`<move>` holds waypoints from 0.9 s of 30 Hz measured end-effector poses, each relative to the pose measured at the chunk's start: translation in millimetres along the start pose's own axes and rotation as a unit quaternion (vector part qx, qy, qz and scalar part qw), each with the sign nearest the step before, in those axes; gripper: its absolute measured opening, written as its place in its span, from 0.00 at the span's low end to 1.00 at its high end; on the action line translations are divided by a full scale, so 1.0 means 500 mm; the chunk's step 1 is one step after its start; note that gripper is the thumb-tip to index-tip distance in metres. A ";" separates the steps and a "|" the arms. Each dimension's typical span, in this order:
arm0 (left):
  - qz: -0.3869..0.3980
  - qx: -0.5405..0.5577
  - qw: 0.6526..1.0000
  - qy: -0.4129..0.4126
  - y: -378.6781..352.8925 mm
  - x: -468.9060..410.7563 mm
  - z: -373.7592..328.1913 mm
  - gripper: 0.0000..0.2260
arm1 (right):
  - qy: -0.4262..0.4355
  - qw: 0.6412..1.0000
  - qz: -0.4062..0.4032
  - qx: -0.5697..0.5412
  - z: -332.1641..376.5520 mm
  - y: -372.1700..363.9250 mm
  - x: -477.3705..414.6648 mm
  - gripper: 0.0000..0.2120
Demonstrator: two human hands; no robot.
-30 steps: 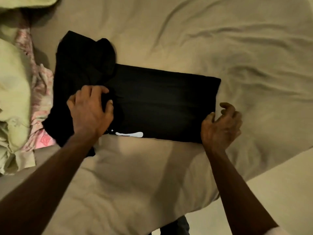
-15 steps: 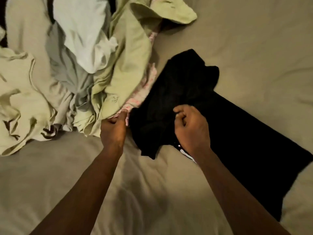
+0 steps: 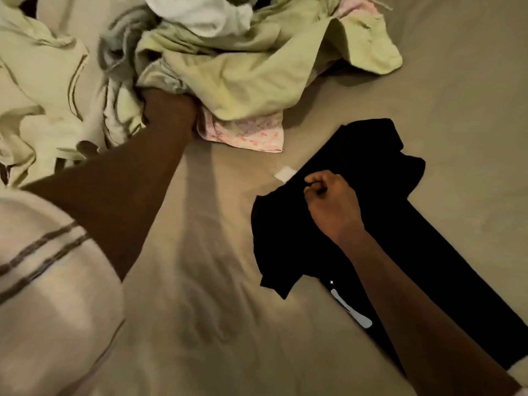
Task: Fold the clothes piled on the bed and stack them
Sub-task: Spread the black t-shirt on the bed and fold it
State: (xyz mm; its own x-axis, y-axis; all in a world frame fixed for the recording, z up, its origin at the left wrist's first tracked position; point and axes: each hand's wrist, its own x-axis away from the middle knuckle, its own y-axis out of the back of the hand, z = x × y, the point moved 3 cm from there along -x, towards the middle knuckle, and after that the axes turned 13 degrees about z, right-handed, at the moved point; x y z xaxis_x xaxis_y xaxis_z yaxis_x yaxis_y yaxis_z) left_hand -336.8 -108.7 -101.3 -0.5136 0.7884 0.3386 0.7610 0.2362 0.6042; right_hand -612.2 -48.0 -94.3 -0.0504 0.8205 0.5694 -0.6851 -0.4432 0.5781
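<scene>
**Bed sheet, one shirt half folded, two hands pulling apart**

Beige bedding covers the bed (image 3: 200, 295), with the unfolded pile (image 3: 183, 61) heaped from 10 to 12 o'clock and the black shirt (image 3: 300, 238) lying flat toward 4 o'clock, well apart from the heap.

The risks come from split attention. The left hand (image 3: 168, 110) is pushed into the pile at 11 o'clock, under a green garment (image 3: 257, 78) and just beside a pink cloth (image 3: 243, 135). A tug there is likely to drag several tangled pieces at once, and they could slide down onto the shirt or off the bed edge. Meanwhile the shirt's upper part is bunched and its sleeve sticks out at 6 o'clock. If the right hand (image 3: 331, 207) lifts or twists while the person leans left, the long folded panel running toward 5 o'clock could open up, and the fold would need redoing. A white label (image 3: 285, 173) pokes out at the collar end, a sign that end lies loose.

The right hand has its fingers curled tight, thumb and forefinger pinching a small ridge of the shirt near its middle. The left hand's fingers are buried in cloth; whether they clutch anything cannot be told.
</scene>
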 end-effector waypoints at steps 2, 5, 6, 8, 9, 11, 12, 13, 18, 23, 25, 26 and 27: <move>-0.006 0.013 1.000 0.007 0.012 0.000 -0.011 0.31 | -0.006 0.999 -0.028 -0.023 0.004 0.013 0.004 0.14; -0.013 0.131 0.990 0.053 0.008 0.102 0.007 0.31 | 0.006 0.995 -0.088 -0.035 0.010 0.045 0.004 0.22; 0.027 0.140 0.987 0.073 -0.007 0.154 0.028 0.26 | 0.011 0.995 -0.097 -0.021 0.013 0.059 0.001 0.24; 0.151 0.108 0.980 0.077 -0.035 0.241 0.061 0.21 | 0.014 0.994 -0.103 0.015 0.024 0.088 -0.016 0.26; 0.209 0.076 0.974 0.054 -0.045 0.261 0.063 0.20 | 0.009 0.993 -0.109 0.032 0.026 0.105 -0.036 0.27; 0.288 -0.038 0.957 0.006 -0.061 0.257 0.058 0.20 | -0.029 0.991 -0.119 0.046 0.029 0.142 -0.081 0.30; 0.300 -0.102 0.948 -0.017 -0.064 0.248 0.049 0.19 | -0.053 0.992 -0.109 0.047 0.028 0.158 -0.107 0.30; 0.298 -0.153 0.942 -0.027 -0.067 0.242 0.043 0.17 | -0.075 0.992 -0.085 0.054 0.028 0.170 -0.131 0.27; 0.266 -0.141 0.954 0.013 -0.060 0.196 0.030 0.16 | -0.106 0.991 -0.043 0.069 0.061 0.204 -0.180 0.07; 0.196 -0.111 0.974 0.014 -0.053 0.177 0.035 0.12 | -0.043 0.994 -0.095 0.026 0.082 0.194 -0.197 0.03; 0.177 -0.103 0.979 0.009 -0.056 0.181 0.037 0.12 | -0.028 0.996 -0.077 0.019 0.069 0.175 -0.205 0.04; 0.169 -0.098 0.981 0.014 -0.055 0.187 0.040 0.13 | -0.010 0.996 -0.087 0.030 0.065 0.164 -0.198 0.06; 0.161 -0.089 0.983 0.021 -0.053 0.197 0.041 0.14 | 0.022 0.993 -0.109 0.047 0.063 0.153 -0.181 0.09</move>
State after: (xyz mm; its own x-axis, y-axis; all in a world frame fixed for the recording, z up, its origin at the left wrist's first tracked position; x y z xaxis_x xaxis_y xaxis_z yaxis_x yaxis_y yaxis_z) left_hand -399.3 -25.8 -98.8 -0.2765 0.7808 0.5602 0.8071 -0.1278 0.5765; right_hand -637.0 -167.4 -83.2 0.0584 0.9147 0.3998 -0.6125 -0.2835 0.7379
